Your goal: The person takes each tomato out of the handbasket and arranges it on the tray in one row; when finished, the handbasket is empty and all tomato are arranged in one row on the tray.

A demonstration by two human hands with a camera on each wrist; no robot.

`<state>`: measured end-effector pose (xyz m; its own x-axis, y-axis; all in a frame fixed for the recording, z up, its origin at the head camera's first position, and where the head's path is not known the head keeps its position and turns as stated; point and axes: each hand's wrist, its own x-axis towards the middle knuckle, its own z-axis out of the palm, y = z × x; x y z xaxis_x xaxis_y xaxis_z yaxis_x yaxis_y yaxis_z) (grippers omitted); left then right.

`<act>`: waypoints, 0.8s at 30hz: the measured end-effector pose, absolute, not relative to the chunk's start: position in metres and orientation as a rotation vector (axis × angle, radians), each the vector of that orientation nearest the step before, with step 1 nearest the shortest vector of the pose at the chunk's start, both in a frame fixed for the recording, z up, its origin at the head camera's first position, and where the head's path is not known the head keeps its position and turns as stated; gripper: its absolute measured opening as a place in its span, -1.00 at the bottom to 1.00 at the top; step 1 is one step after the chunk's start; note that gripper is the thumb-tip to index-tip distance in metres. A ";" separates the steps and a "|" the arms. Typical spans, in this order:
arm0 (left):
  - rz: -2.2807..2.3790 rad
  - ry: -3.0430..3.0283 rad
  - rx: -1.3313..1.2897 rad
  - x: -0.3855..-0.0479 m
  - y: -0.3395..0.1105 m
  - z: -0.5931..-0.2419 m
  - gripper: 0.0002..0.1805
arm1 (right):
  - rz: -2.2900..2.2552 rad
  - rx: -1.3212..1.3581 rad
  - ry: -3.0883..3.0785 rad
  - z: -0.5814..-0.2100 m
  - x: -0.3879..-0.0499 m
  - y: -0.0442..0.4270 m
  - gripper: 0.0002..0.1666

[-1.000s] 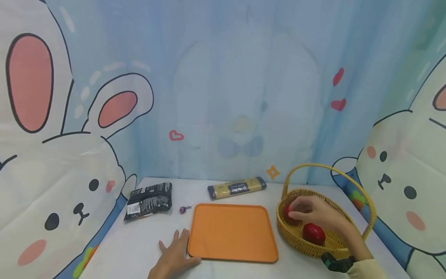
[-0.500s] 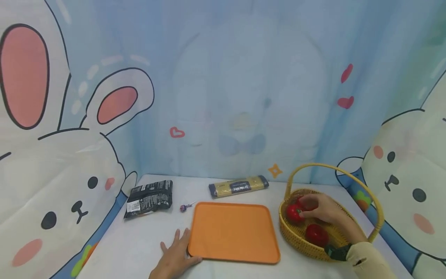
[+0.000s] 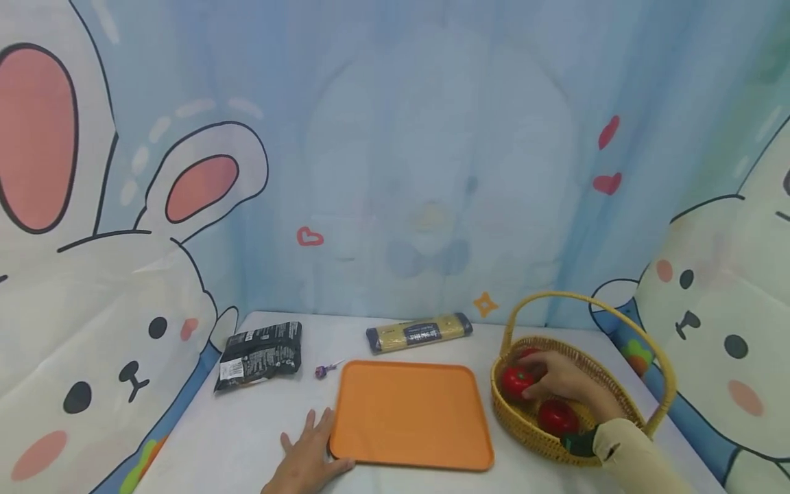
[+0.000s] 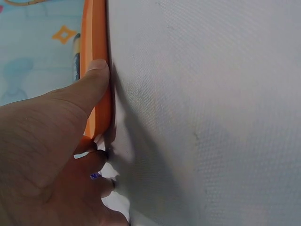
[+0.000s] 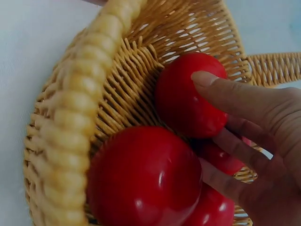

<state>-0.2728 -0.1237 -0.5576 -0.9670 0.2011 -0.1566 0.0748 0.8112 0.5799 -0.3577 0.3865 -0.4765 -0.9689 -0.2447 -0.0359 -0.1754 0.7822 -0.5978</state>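
My right hand [image 3: 558, 379] reaches into the yellow wicker basket [image 3: 531, 433] and pinches a red tomato with a green top [image 3: 516, 381]. In the right wrist view the thumb lies on one side of that tomato [image 5: 186, 96], the fingers along its other side. A dark red round fruit [image 3: 557, 417] sits nearer the basket's front; more red pieces show behind and below the hand [image 5: 287, 155]. My left hand [image 3: 306, 461] rests with spread fingers at the orange tray's [image 3: 413, 415] front left corner, the thumb [image 4: 96, 70] touching its edge.
A black packet [image 3: 260, 355] lies at the back left, with a small lollipop [image 3: 321, 371] beside it. Behind the tray is a yellow and blue package [image 3: 420, 333]. The basket's tall handle [image 3: 638, 329] arches over my right forearm.
My right hand has settled lower onto the tomato, whose green top now shows. The left hand has kept its place at the tray's corner.
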 end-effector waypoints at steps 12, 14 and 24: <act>0.880 2.771 0.226 -0.273 -0.124 -0.555 0.15 | -0.862 -0.292 2.867 -0.486 -0.365 0.376 -0.29; 0.895 2.769 0.228 -0.273 -0.125 -0.557 0.15 | -0.889 -0.270 2.832 -0.486 -0.367 0.376 -0.27; 0.908 2.779 0.237 -0.272 -0.126 -0.558 0.15 | -0.961 -0.311 2.768 -0.482 -0.370 0.382 -0.27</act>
